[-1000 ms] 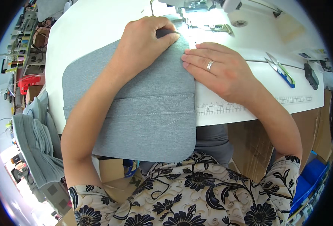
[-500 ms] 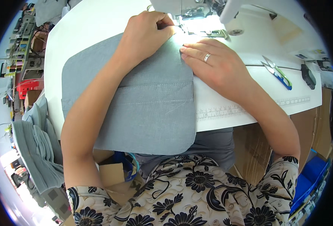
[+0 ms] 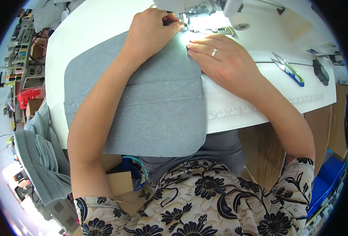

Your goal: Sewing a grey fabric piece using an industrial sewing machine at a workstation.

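Note:
A grey fabric piece (image 3: 154,118) with rounded corners and stitched lines across it lies on the white table, its far end at the presser foot of a lit white sewing machine (image 3: 203,10). My left hand (image 3: 152,31) pinches the fabric's far edge between thumb and fingers, just left of the needle area. My right hand (image 3: 223,63) lies with fingers stretched out, their tips on the fabric's right edge just below the needle, a ring on one finger.
Thread snips (image 3: 288,70), a small dark object (image 3: 320,74) and a printed ruler (image 3: 276,104) are on the table's right. A stack of grey fabric (image 3: 42,157) hangs at the left. Cardboard (image 3: 119,181) and a blue bin (image 3: 323,181) are below the table.
The fabric has slid forward, away from me and toward the needle, with both my hands moving along with it. More of the machine head shows at the top.

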The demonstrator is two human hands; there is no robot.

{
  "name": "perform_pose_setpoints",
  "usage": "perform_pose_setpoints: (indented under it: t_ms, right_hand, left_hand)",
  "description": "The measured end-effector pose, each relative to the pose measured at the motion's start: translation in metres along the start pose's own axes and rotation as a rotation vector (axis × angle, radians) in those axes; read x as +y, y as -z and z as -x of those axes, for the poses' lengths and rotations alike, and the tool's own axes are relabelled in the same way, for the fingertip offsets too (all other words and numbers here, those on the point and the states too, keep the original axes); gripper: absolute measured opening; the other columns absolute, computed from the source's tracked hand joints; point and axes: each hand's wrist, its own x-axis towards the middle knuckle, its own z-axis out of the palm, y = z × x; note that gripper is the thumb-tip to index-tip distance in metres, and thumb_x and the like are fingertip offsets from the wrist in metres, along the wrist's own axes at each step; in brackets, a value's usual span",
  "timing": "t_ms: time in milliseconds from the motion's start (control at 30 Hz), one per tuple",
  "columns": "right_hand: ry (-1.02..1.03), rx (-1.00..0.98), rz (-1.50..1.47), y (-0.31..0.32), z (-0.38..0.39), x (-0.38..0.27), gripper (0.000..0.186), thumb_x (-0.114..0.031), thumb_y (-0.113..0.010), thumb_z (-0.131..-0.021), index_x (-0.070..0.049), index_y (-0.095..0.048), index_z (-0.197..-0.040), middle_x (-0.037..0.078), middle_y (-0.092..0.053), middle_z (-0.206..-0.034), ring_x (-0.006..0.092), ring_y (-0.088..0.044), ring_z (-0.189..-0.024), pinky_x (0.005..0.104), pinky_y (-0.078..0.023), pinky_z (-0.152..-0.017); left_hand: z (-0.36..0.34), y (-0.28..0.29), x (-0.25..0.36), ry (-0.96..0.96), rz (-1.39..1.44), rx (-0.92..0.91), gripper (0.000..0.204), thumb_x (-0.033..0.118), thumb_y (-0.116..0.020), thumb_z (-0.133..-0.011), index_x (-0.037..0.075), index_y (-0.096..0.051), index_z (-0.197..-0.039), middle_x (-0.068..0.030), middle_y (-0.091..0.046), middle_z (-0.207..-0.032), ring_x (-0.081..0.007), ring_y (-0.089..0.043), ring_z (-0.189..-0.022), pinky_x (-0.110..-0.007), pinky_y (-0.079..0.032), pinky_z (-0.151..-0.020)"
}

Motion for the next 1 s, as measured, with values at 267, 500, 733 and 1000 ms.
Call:
perform_pose_setpoints:
  t_ms: [267,500,733,1000]
  right_hand:
    - [-0.027,0.042,0.042,-0.003,0.002,0.006,0.015,-0.007,-0.064,-0.078,-0.002,-0.067,-0.091,0.007,-0.071,-0.102,0.0233,-0.067,-0.103,0.0359,-0.053,-0.094]
    - [-0.126,0.013,-0.015,-0.001,0.004,0.007,0.017,-0.013,-0.063,-0.087,-0.005,-0.069,-0.1,0.006,-0.072,-0.107,0.0222,-0.067,-0.103,0.0365,-0.053,-0.09]
    - [-0.706,-0.021,-0.751,0.077,0.042,-0.089,0.021,-0.016,-0.059,-0.097,0.0,-0.071,-0.1,0.009,-0.073,-0.082,0.0159,-0.07,-0.071,0.0265,-0.055,-0.067]
    - [-1.235,0.174,-1.622,0.018,0.07,-0.136,0.03,-0.02,-0.058,-0.1,0.006,-0.068,-0.112,0.012,-0.073,-0.1,0.0183,-0.071,-0.089,0.0271,-0.056,-0.073]
  left_hand:
    - [-0.006,-0.003,0.004,0.045,-0.049,0.007,0.033,0.03,-0.073,-0.08,0.0,-0.072,-0.093,-0.0155,-0.073,-0.086,-0.0288,-0.07,-0.076,-0.037,-0.054,-0.073]
    - [-0.007,-0.003,-0.021,-0.142,-0.347,0.147,0.036,0.032,-0.07,-0.085,0.001,-0.071,-0.101,-0.016,-0.072,-0.098,-0.0326,-0.069,-0.086,-0.037,-0.053,-0.078]
    - [0.148,0.038,0.064,-0.373,0.037,-0.07,0.037,0.022,-0.079,-0.076,0.006,-0.071,-0.108,-0.0102,-0.071,-0.103,-0.0259,-0.065,-0.101,-0.037,-0.05,-0.087]
    - [0.165,0.025,0.073,-0.261,0.033,-0.056,0.03,0.009,-0.076,-0.076,0.002,-0.073,-0.106,-0.0114,-0.072,-0.11,-0.0278,-0.066,-0.106,-0.038,-0.051,-0.091]
